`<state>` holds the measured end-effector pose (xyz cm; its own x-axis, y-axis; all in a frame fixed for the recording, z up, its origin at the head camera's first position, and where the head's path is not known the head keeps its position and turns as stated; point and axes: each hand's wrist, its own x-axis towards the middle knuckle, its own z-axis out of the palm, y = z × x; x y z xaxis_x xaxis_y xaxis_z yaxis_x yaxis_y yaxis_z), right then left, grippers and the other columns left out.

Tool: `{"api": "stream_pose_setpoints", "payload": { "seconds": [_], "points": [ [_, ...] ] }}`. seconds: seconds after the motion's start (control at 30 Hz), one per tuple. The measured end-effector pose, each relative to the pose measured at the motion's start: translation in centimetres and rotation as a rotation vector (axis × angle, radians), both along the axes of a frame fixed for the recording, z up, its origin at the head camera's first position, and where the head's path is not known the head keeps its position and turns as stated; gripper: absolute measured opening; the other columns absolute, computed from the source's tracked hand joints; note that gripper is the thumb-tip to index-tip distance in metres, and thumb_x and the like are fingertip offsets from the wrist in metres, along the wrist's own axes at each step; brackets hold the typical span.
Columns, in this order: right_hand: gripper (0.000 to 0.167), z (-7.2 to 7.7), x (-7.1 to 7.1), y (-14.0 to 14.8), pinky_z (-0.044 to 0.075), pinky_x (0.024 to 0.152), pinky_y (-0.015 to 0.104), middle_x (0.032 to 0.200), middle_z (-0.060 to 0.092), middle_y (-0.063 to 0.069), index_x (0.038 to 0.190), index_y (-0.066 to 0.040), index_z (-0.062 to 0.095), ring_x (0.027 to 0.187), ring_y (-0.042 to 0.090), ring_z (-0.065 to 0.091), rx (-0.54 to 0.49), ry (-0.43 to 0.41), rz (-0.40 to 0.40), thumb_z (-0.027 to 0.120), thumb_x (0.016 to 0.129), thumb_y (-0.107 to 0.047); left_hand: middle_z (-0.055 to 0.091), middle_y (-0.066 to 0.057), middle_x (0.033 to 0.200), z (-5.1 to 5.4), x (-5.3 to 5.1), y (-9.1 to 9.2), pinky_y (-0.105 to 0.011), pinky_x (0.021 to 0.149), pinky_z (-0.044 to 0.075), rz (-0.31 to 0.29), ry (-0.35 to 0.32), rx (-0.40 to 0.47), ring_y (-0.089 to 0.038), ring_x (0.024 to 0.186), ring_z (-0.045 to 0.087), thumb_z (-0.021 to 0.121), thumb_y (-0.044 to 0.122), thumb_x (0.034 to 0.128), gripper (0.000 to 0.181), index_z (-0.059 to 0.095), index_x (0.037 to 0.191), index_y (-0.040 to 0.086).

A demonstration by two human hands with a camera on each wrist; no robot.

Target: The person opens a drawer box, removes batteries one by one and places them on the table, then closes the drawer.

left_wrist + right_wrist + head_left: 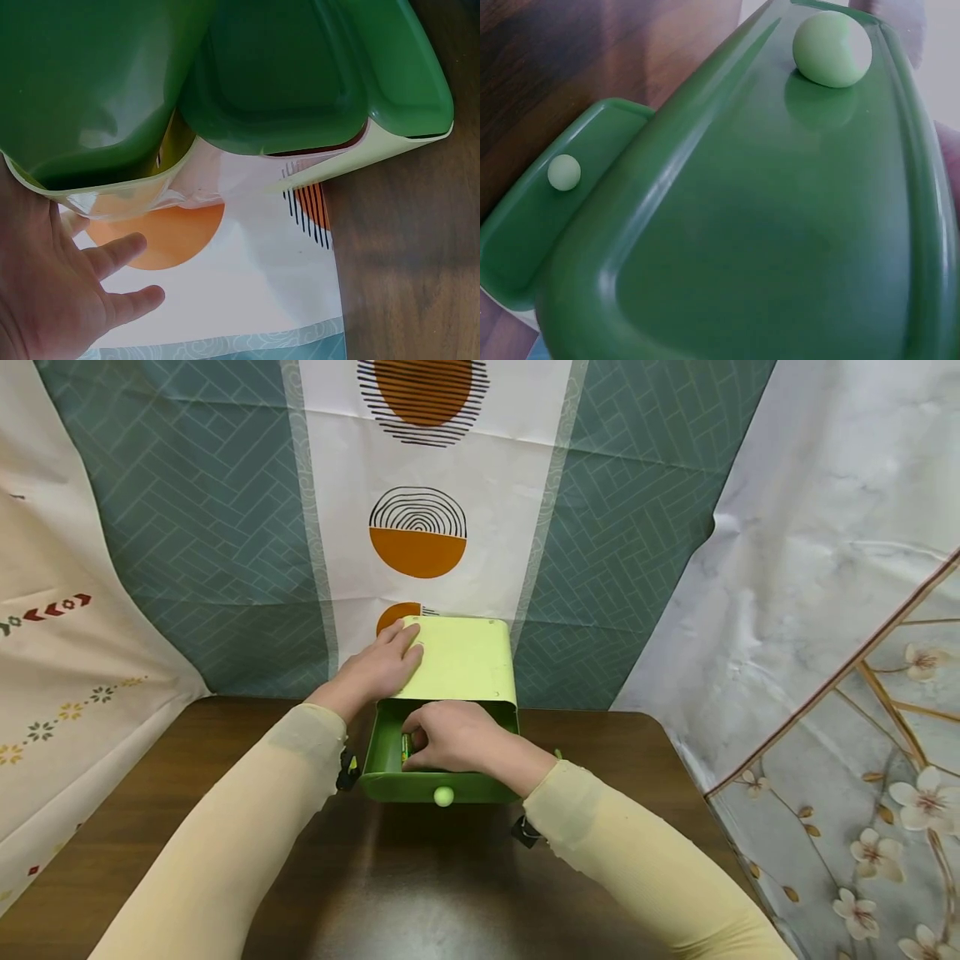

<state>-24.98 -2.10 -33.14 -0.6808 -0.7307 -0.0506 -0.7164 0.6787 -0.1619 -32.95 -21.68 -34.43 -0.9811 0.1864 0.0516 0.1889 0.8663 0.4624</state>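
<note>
- Head view only: the right hand (453, 735) reaches into the open drawer (397, 787), thumb and fingers curled around a small green item (406, 748).
- Right wrist view: the open drawer's front and round knob (832, 49) fill the foreground; a second drawer front (592, 206) with its own knob lies beyond. The grasp is hidden here.
- Left wrist view: two further drawer fronts show beside the open drawer; the left hand (56, 289) has its fingers spread beside the cabinet shell.
- Container: the small green item is inside the open drawer, near its left wall. The left hand, fingers extended, rests on top of the pale-green cabinet (465, 656), grasping nothing.
- Surface: the cabinet stands on a dark wooden bench (420, 893).
- Room: patterned cloth (202, 527) hangs behind the bench.
</note>
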Motion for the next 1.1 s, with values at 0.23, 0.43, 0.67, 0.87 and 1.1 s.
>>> {"api": "stream_pose_setpoints", "payload": {
  "seconds": [0.23, 0.43, 0.67, 0.87, 1.1],
  "points": [
    [0.034, 0.5, 0.5, 1.2, 0.056, 0.079, 0.031, 0.093, 0.072, -0.016, 0.118, -0.022, 0.081, 0.088, 0.006, 0.067, -0.046, -0.005, -0.023, 0.089, 0.095, -0.045, -0.001, -0.01, 0.186, 0.0, 0.1, 0.1, -0.076, 0.125, 0.022, -0.003, -0.003, -0.004, -0.046, 0.166, 0.019, 0.021, 0.052, 0.1195, 0.069, 0.012, 0.18, 0.021],
    [0.041, 1.1, 0.9, 2.5, 0.058, 0.083, 0.031, 0.1, 0.075, -0.014, 0.128, -0.02, 0.081, 0.095, 0.007, 0.07, -0.096, -0.007, -0.029, 0.09, 0.095, -0.043, -0.003, -0.01, 0.186, 0.0, 0.1, -0.1, -0.076, 0.125, 0.022, -0.007, -0.012, -0.01, -0.047, 0.166, 0.018, 0.02, 0.055, 0.1189, 0.07, 0.01, 0.181, 0.022],
    [0.04, 1.5, 1.5, 4.2, 0.057, 0.084, 0.032, 0.098, 0.074, -0.015, 0.126, -0.02, 0.081, 0.098, 0.008, 0.069, -0.151, -0.01, -0.055, 0.091, 0.094, -0.043, -0.002, -0.011, 0.186, 0.1, -0.1, -0.2, -0.074, 0.126, 0.022, -0.008, -0.007, -0.009, -0.044, 0.167, 0.015, 0.021, 0.054, 0.1187, 0.071, 0.012, 0.18, 0.021],
    [0.04, 2.0, 2.1, 5.5, 0.058, 0.084, 0.032, 0.098, 0.074, -0.014, 0.125, -0.019, 0.081, 0.099, 0.01, 0.071, -0.198, -0.005, -0.067, 0.091, 0.093, -0.041, 0.001, -0.013, 0.186, 0.3, -0.2, -0.1, -0.075, 0.126, 0.022, -0.006, 0.006, -0.021, -0.043, 0.168, 0.014, 0.022, 0.052, 0.1188, 0.07, 0.014, 0.18, 0.02],
    [0.047, 2.3, 2.3, 7.0, 0.058, 0.082, 0.03, 0.102, 0.074, -0.012, 0.131, -0.016, 0.08, 0.088, 0.002, 0.068, -0.229, 0.007, -0.094, 0.092, 0.093, -0.04, -0.001, -0.012, 0.186, 0.4, 0.0, 0.1, -0.074, 0.127, 0.02, -0.014, -0.006, -0.011, -0.043, 0.168, 0.014, 0.021, 0.053, 0.1188, 0.07, 0.013, 0.18, 0.02]
  ]
}}
